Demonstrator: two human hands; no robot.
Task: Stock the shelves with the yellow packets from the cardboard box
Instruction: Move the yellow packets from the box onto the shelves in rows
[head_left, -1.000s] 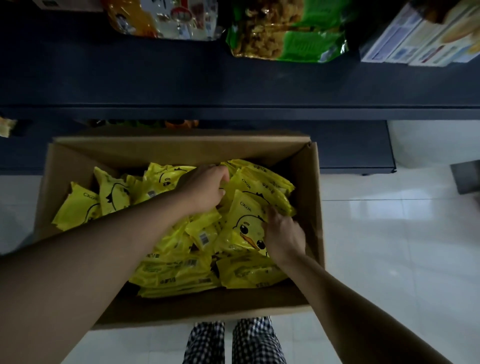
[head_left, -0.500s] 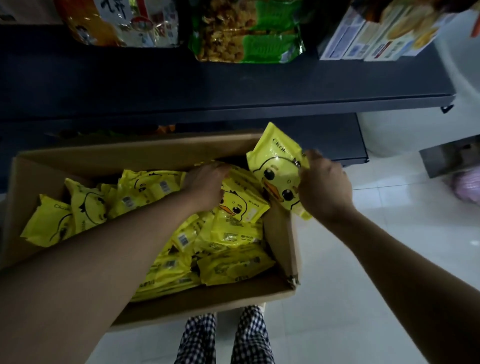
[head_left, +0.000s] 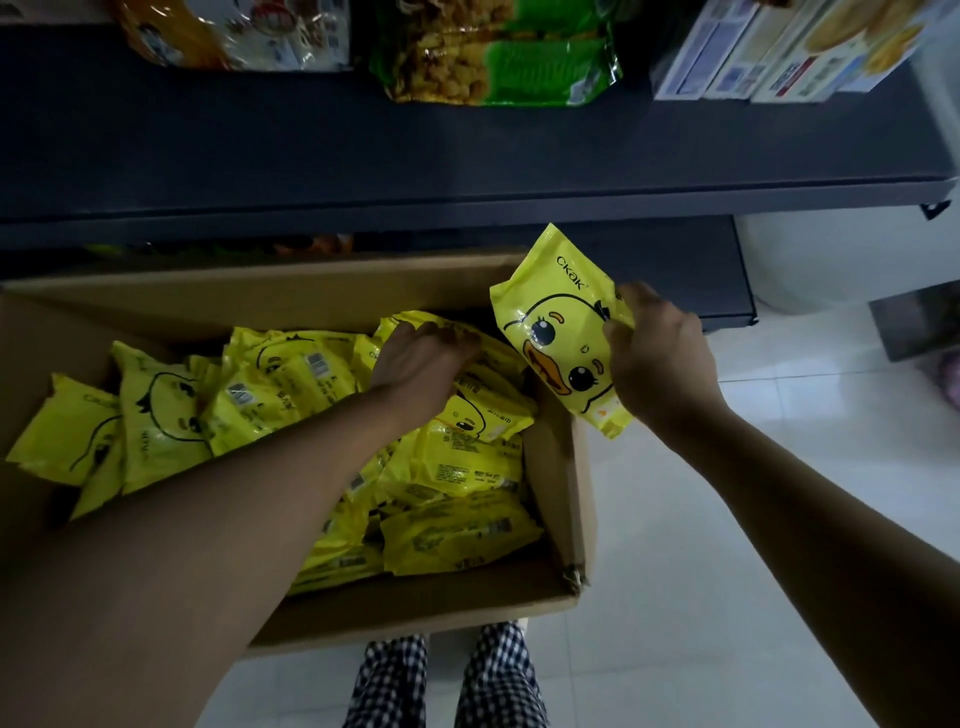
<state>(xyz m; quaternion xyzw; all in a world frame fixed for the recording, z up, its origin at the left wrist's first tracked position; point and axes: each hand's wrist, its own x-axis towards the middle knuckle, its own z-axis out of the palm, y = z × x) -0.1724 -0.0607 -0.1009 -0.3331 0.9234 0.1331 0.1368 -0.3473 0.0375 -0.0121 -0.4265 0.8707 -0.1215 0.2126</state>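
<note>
Above the cardboard box's (head_left: 291, 306) right wall, right hand (head_left: 662, 371) pinches a duck packet (head_left: 558, 332), long axis toward the shelf (head_left: 467, 161); left hand's (head_left: 415, 364) grip unclear

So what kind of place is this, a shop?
Probably a small shop: dark shelves carry snack bags and boxed goods, with a box of identical yellow packets being unpacked.
</note>
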